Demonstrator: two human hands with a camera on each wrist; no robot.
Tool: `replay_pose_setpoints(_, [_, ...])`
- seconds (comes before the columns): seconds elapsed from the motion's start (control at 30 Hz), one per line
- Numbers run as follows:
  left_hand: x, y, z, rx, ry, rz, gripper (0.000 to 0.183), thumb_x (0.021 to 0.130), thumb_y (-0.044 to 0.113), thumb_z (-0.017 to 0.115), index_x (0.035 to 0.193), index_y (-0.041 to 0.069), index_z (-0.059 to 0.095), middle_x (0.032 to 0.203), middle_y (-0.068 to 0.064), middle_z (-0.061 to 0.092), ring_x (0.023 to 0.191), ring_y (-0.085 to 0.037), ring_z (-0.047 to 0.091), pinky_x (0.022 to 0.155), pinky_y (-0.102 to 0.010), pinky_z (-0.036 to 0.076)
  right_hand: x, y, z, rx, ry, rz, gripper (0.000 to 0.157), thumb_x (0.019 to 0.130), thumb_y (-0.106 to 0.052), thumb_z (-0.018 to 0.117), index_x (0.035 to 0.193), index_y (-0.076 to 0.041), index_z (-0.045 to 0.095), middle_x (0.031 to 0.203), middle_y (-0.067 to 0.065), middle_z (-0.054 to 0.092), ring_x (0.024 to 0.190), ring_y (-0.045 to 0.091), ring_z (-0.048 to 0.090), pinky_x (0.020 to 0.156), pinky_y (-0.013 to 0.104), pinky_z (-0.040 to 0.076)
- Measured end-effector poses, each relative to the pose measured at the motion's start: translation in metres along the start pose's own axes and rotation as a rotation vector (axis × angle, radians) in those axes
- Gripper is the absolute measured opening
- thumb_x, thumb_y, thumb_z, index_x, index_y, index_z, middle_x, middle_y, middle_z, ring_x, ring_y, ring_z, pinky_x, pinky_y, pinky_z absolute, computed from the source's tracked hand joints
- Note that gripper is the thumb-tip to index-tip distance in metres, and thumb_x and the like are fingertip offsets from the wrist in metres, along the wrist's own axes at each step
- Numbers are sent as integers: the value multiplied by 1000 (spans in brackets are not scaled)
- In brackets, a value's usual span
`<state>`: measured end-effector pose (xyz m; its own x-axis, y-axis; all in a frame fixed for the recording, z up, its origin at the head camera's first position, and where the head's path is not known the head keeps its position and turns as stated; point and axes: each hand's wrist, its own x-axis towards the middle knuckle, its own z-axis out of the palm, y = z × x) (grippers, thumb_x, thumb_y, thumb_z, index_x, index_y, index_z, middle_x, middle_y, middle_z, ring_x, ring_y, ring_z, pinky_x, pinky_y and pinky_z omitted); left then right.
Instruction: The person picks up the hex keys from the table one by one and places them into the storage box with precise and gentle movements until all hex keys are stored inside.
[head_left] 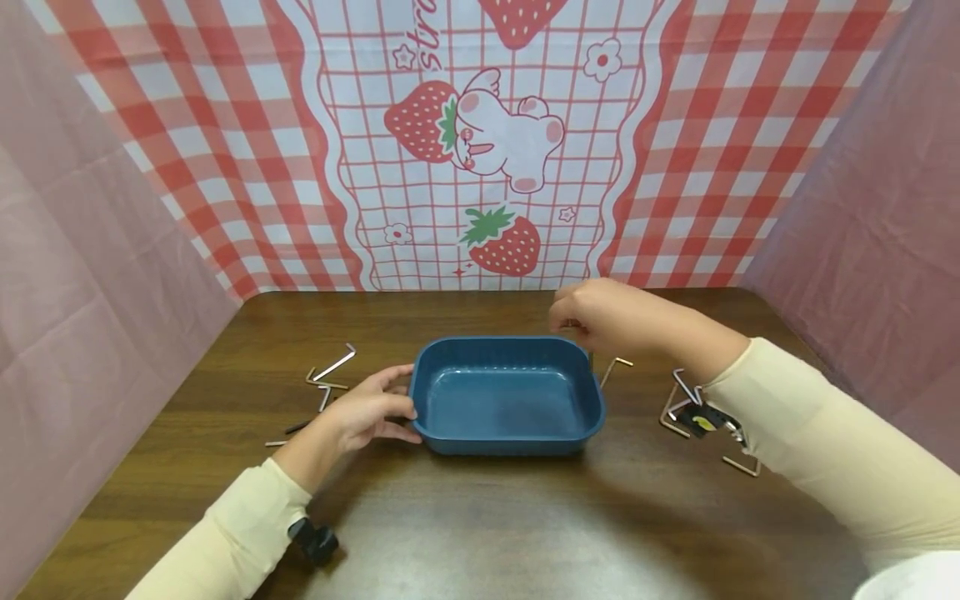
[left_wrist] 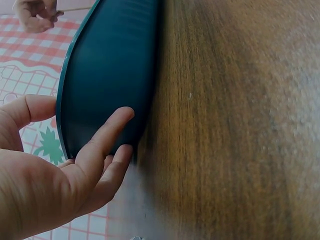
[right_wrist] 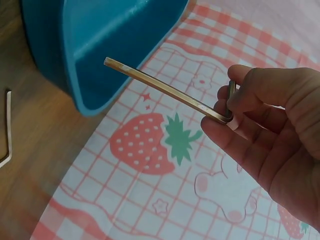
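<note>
A blue rectangular tray [head_left: 498,446] stands upright on the table. At its left end my left hand [head_left: 378,408] rests with spread fingers on the outer wall and rim; in the left wrist view, two fingertips [left_wrist: 123,114] lie against that wall. Beyond the tray's far right corner, my right hand [head_left: 600,312] is raised above the table. It pinches a gold-coloured L-shaped hex key [right_wrist: 167,92] by its short bent end, as the right wrist view shows. The key's long arm points toward the tray, whose visible inside holds nothing.
Left of the tray lie several hex keys [head_left: 335,363], silver, gold and dark. To its right are another hex key [head_left: 611,369], a small group of hex keys [head_left: 666,410] partly behind the right wrist camera, and one nearer hex key [head_left: 741,467]. A checked cloth [head_left: 277,167] hangs behind.
</note>
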<state>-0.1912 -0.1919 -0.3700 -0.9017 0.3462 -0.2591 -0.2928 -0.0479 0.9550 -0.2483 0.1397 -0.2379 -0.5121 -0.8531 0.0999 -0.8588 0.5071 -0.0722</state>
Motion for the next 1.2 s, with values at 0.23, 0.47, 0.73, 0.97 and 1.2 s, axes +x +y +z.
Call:
replay_pose_setpoints(0.23, [-1,0,1,-4,5,-8,85,75,-12,51,152,-2,15,137,-37,35,88,-31,62,80,-57,55,25,-3,13,15,-56,-47,24,76,8,68,92,-9,73,87,2,65,73,15,55,66,29,53])
replay_pose_setpoints(0.47, [-1,0,1,-2,6,-3,86,74,-12,50,152,-2,15,137,-38,35,88,-32,62,81,-57,55,48,-5,30,38,-112,-82,21,77,7,70,93,-8,74,90,6,67,78,16,58,71,32,56])
replay_pose_setpoints(0.73, [-1,1,1,1,8,-1,86,74,-12,50,152,-2,15,135,-37,36,85,-30,62,80,-56,55,74,-5,47,126,-180,-92,22,76,9,67,91,-7,72,81,4,64,70,14,50,63,29,50])
replay_pose_setpoints(0.97, [-1,2,0,4,8,-2,86,74,-11,50,152,-2,15,136,-37,35,86,-30,61,80,-57,55,92,-7,64,283,-252,-20,21,76,7,68,92,-7,68,85,7,65,72,15,53,60,25,48])
replay_pose_setpoints(1.2, [0,0,0,0,7,-4,86,73,-11,50,152,-2,15,136,-37,36,87,-31,61,80,-56,55,102,0,78,356,-341,39,21,76,8,67,95,-1,67,82,3,60,74,16,54,59,25,50])
